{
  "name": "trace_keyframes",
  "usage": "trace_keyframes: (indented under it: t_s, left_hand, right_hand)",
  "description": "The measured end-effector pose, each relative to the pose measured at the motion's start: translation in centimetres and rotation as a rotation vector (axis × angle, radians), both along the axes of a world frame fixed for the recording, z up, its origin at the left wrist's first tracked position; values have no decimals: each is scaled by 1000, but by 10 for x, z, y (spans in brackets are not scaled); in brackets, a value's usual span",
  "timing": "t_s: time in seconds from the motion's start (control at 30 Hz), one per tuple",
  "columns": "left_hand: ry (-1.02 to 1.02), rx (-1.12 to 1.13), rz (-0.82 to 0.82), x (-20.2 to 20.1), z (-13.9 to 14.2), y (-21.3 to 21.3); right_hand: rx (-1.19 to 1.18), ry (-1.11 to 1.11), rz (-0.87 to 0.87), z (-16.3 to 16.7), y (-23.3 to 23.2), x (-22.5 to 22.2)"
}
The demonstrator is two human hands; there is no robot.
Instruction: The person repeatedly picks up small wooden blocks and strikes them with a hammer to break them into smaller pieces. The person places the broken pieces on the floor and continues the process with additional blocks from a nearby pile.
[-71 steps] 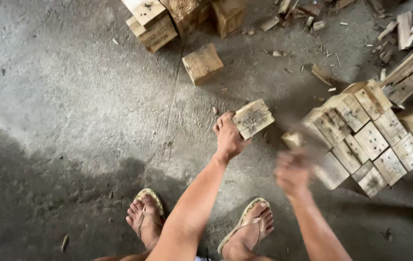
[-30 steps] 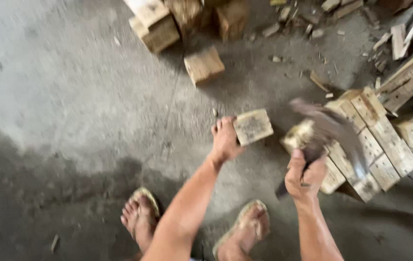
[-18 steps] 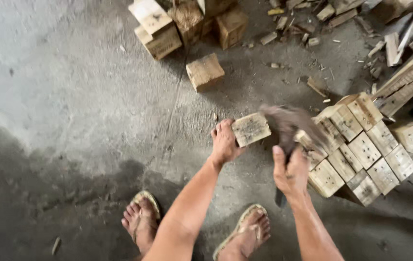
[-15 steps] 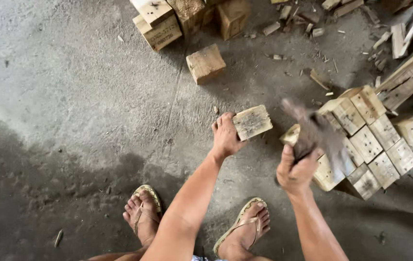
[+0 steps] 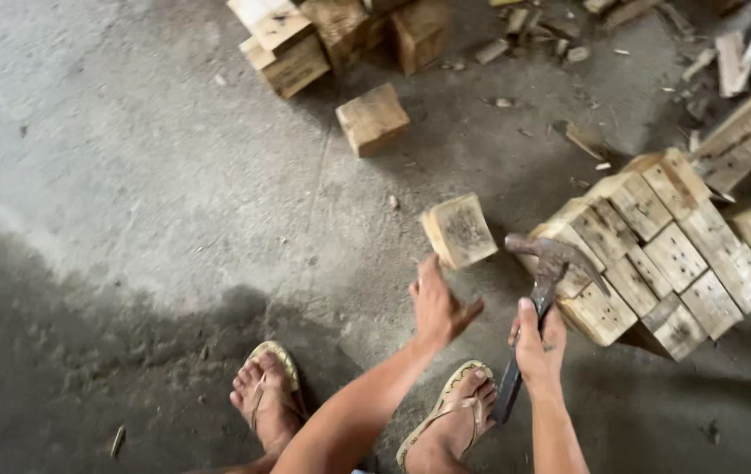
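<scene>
Underfoot lay a grey concrete floor (image 5: 129, 175), dusty, darker toward me.

Item: stack of wood blocks (image 5: 656, 254), set in rows at my right, end faces up, nail holes showing.

Item: heap of blocks (image 5: 323, 35) at the far edge, well apart from me, with chips and scraps scattered to its right.

Item: lone block (image 5: 373, 118) on the floor between heap and hands.

Item: block (image 5: 459, 231), tilted, just before my left hand (image 5: 438, 307); my fingertips touched its near edge, fingers straight and together, thumb spread out to the right.

Item: hammer (image 5: 540, 290), rusty claw head lifted beside the block and in front of the stack, dark handle running down through my right hand (image 5: 540, 347), fingers wrapped tight around it.

Item: my feet in tan sandals (image 5: 445, 412), below the hands.
</scene>
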State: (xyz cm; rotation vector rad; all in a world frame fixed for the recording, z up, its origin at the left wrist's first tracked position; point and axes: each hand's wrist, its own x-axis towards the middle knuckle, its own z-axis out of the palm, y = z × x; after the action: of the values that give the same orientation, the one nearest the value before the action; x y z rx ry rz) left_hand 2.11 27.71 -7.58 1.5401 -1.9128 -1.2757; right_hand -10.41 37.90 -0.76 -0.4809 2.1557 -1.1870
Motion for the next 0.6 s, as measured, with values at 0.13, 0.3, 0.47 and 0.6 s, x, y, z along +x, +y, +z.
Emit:
trace_keyframes:
  t_s: [0.13,0.3,0.47,0.6]
  left_hand:
    - [-33,-245,-234,28,16,-16]
    - [-434,-848,-709,6,22,-120]
    - [-286,-356,-753,-4,28,-147]
    - [-116,-188,-496,9,18,-108]
  right_hand:
    - [-6,-12,-96,5,17,-6]
    - [-48,38,-31,9,21,1]
    - [-83,196,29,37,4,3]
    - [-515,592,77,70,6,-14]
